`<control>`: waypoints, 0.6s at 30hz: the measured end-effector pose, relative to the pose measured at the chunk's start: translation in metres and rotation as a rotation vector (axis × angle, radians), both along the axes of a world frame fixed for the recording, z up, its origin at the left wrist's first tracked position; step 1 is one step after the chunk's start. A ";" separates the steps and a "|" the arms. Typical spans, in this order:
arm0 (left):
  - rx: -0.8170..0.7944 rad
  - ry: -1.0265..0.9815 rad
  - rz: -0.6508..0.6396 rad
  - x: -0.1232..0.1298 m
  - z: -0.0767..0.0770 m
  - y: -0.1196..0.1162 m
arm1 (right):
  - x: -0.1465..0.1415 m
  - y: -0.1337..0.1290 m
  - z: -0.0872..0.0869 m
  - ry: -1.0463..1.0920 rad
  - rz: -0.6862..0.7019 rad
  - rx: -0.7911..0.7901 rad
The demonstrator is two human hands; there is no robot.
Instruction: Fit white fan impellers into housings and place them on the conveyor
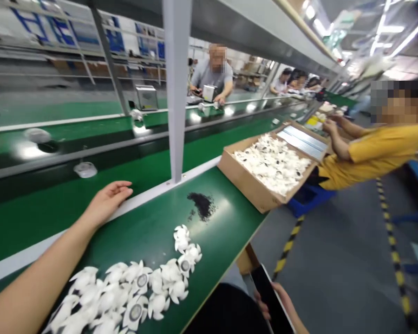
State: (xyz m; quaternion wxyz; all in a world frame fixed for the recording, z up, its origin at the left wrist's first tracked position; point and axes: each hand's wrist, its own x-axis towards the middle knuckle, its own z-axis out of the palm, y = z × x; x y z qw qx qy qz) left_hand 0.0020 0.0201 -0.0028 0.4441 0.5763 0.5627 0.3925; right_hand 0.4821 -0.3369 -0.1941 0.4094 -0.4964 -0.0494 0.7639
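Note:
My left hand (113,197) rests over the white rail at the bench edge, fingers loosely stretched out with nothing in them. Low on the right, below the bench edge, my right hand (287,302) is closed around a dark flat slab with a pale edge that looks like a phone (269,291). White petal-shaped plastic parts (116,292) lie in a loose heap on the green bench (142,232) near my left forearm; a few show round grey centres. A small pile of tiny black pieces (202,205) lies beyond them.
A cardboard box (244,188) of white parts stands at the bench's far end. Beside it sits a person in a yellow shirt (379,153). A grey post (177,93) rises from the rail. Beyond runs a green conveyor line with a clear part (85,170); another person (212,74) works opposite.

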 end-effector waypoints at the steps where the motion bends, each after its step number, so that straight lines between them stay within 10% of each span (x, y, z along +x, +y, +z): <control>1: -0.012 -0.007 -0.007 -0.001 -0.001 0.002 | 0.002 -0.004 -0.007 0.034 -0.036 -0.004; 7: -0.033 -0.020 -0.005 -0.007 -0.012 0.006 | 0.008 0.017 -0.040 0.220 -0.174 0.071; 18: -0.005 0.004 0.020 -0.007 -0.014 0.006 | 0.022 0.007 -0.044 0.385 -0.194 0.010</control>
